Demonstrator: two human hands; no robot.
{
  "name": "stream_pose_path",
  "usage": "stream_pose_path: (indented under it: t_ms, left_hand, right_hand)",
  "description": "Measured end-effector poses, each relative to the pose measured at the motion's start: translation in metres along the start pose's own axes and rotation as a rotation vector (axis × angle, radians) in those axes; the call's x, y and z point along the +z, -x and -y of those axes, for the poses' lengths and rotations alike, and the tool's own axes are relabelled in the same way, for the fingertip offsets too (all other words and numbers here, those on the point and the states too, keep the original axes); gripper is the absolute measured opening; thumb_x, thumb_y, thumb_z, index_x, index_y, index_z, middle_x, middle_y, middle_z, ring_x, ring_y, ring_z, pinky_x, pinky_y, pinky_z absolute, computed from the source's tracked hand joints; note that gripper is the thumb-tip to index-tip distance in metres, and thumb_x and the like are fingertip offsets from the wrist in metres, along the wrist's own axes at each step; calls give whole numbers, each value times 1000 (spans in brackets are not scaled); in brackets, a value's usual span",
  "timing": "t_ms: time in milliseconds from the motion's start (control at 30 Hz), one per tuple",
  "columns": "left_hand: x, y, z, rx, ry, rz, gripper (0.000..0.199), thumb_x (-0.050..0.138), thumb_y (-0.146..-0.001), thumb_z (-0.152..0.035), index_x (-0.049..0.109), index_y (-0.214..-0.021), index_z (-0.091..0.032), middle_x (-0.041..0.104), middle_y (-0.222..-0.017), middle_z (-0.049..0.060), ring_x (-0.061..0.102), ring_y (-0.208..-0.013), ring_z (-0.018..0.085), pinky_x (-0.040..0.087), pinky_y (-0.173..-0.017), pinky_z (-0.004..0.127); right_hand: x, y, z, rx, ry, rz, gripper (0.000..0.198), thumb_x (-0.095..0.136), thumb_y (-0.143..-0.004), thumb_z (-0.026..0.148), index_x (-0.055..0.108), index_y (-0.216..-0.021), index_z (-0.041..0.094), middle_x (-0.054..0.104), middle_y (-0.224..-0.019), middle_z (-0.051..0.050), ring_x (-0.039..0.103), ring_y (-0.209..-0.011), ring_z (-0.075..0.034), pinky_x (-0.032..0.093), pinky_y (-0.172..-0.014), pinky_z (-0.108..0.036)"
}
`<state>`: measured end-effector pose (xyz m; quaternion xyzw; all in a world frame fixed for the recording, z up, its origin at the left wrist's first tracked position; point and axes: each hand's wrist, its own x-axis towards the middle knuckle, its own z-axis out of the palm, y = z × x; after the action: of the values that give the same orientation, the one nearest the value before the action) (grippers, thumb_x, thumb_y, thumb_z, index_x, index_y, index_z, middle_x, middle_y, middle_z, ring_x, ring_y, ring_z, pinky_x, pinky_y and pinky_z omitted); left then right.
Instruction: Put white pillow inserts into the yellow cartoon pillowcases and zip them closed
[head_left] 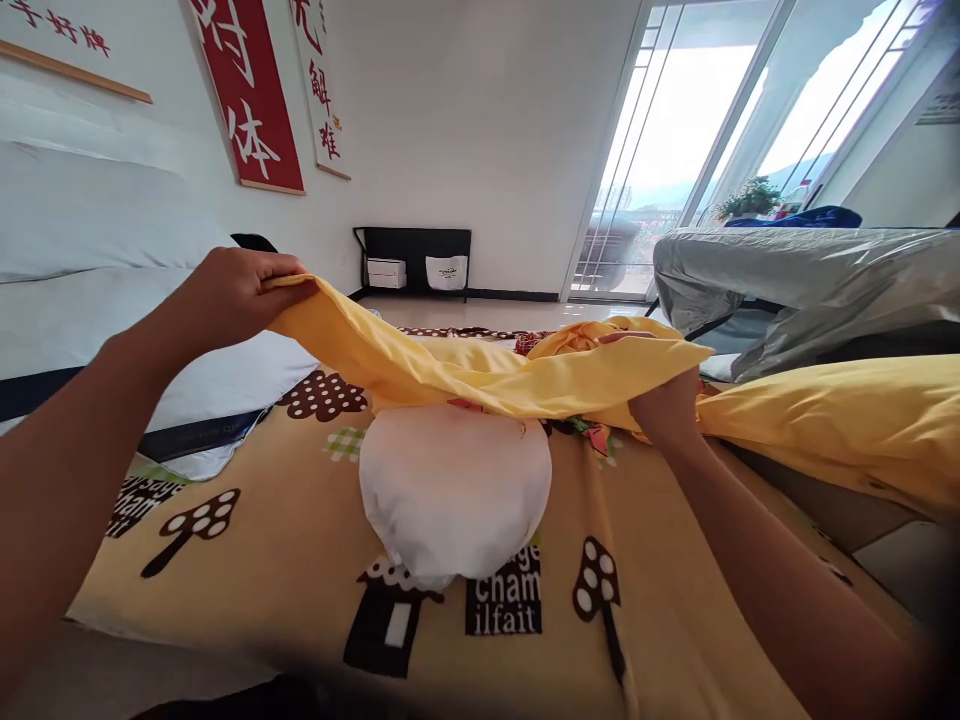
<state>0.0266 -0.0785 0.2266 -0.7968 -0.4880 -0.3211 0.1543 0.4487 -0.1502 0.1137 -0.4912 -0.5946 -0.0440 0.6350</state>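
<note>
A yellow pillowcase (420,365) is stretched between my two hands by its edge, raised above the bed. My left hand (244,295), at the left, pinches one end of that edge between thumb and fingers. On the right, my right hand (667,400) grips the other end, its fingers partly covered by the cloth. Below the sagging edge, the rounded end of a white pillow (454,490) sticks out toward me. The pillow's far part is hidden by the yellow cloth, so I cannot tell how much of it lies inside.
A tan blanket (285,570) with mushroom prints covers the bed. White pillows (97,220) are stacked at the left. More yellow fabric (840,410) lies at the right, before a plastic-covered piece of furniture (795,280). A low black shelf (416,250) stands by the far wall.
</note>
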Motion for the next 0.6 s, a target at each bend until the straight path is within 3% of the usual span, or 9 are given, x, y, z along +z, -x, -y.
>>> stream_pose_path:
  t_ms: [167, 233, 300, 367, 400, 467, 533, 567, 600]
  left_hand:
    - [35, -32, 16, -46, -150, -24, 50, 37, -94, -46, 62, -78, -6, 47, -63, -2, 41, -62, 6, 37, -70, 22]
    - [62, -55, 16, -97, -282, 14, 39, 39, -95, -36, 63, -84, -7, 54, -75, 4, 51, -76, 15, 40, -80, 35]
    - [87, -67, 8, -134, -387, -54, 31, 40, -94, -26, 64, -98, -7, 58, -99, 13, 53, -97, 27, 38, -87, 48]
    - [105, -58, -4, -33, -403, -218, 31, 39, -93, -19, 57, -115, -8, 53, -117, 19, 49, -108, 32, 37, -88, 50]
    - [109, -43, -9, 106, -374, -285, 34, 38, -92, -17, 53, -121, -9, 53, -119, 19, 50, -107, 32, 38, -86, 48]
    - [113, 6, -12, 542, -301, -286, 29, 39, -91, -13, 55, -116, -11, 58, -107, 15, 53, -95, 26, 40, -81, 43]
    - [115, 71, -4, 980, -169, -128, 19, 44, -89, -12, 59, -99, -16, 61, -90, 8, 53, -83, 22, 41, -80, 39]
    - [119, 105, 3, 1045, -136, -40, 18, 43, -89, -14, 61, -92, -17, 62, -86, 7, 54, -81, 22, 41, -79, 39]
    - [125, 136, 10, 1019, -119, 76, 18, 44, -88, -15, 61, -84, -18, 60, -79, 6, 53, -73, 20, 41, -73, 36]
  right_hand:
    - [28, -48, -29, 215, 419, 150, 30, 44, -77, 19, 70, -90, 13, 72, -92, -10, 66, -90, -21, 50, -73, -29]
    - [47, -69, -39, 286, 552, 204, 26, 49, -77, 20, 72, -86, 11, 72, -87, -12, 66, -88, -26, 49, -73, -33]
    - [62, -80, -48, 350, 680, 227, 26, 50, -80, 23, 72, -86, 10, 71, -88, -16, 66, -91, -31, 48, -77, -39]
    - [66, -74, -58, 399, 778, 235, 31, 47, -85, 26, 71, -95, 9, 70, -93, -20, 64, -96, -34, 47, -82, -46]
    - [63, -62, -63, 396, 814, 246, 33, 47, -86, 27, 69, -103, 10, 70, -97, -20, 63, -99, -34, 46, -84, -47]
    - [47, -24, -72, 245, 853, 284, 39, 46, -88, 27, 62, -120, 11, 68, -106, -19, 61, -105, -32, 45, -89, -46]
    - [23, 30, -80, -172, 844, 330, 42, 45, -89, 21, 55, -129, 12, 65, -118, -17, 58, -111, -27, 44, -93, -40]
    - [12, 59, -83, -386, 826, 339, 41, 44, -89, 17, 55, -129, 15, 65, -119, -14, 58, -111, -25, 43, -93, -38]
    - [2, 86, -84, -569, 802, 342, 43, 45, -88, 14, 54, -130, 18, 66, -118, -12, 59, -109, -22, 43, -93, -36]
